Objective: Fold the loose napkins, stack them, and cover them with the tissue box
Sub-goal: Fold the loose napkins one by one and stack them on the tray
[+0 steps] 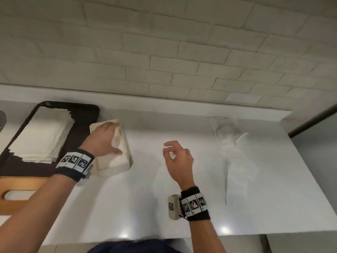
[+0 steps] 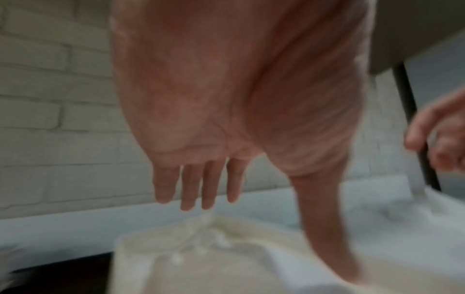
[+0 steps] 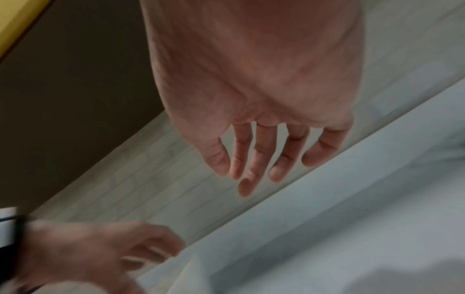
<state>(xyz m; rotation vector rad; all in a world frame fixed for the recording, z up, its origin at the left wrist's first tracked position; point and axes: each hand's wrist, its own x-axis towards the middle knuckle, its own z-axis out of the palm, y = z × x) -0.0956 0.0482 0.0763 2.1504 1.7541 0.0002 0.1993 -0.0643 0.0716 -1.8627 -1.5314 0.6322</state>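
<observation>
Left hand: the left hand (image 1: 104,138) lies spread over the top of the tissue box (image 1: 116,162), fingers straight and reaching toward the box's far end, thumb out to the right; the left wrist view shows the same flat palm (image 2: 226,95) with fingers extended, gripping nothing.
Right hand: the right hand (image 1: 177,158) hovers above the counter (image 1: 138,201), well right of the box, with fingers loosely curled and holding nothing; in the right wrist view the fingers (image 3: 251,159) hang relaxed and apart.
Tissue box: cream-coloured, lying on the counter just right of the tray (image 1: 87,121), its long side running near to far; white tissue shows at its top under the left hand.
Folded napkins: a stack of folded napkins (image 1: 43,134) sits on the dark tray at the left, edges slightly stepped at the near and far ends.
Loose napkins: a crumpled white heap of loose napkins (image 1: 235,152) lies at the right of the counter, stretching from the far edge toward the near side, well apart from both hands.
Wooden board: a wooden board (image 1: 20,190) with a handle slot sits at the near left, just in front of the tray.
Wall: a pale brick wall (image 1: 164,52) rises behind the counter.
Wristbands: each wrist wears a black band (image 1: 197,207) with square black-and-white markers.
</observation>
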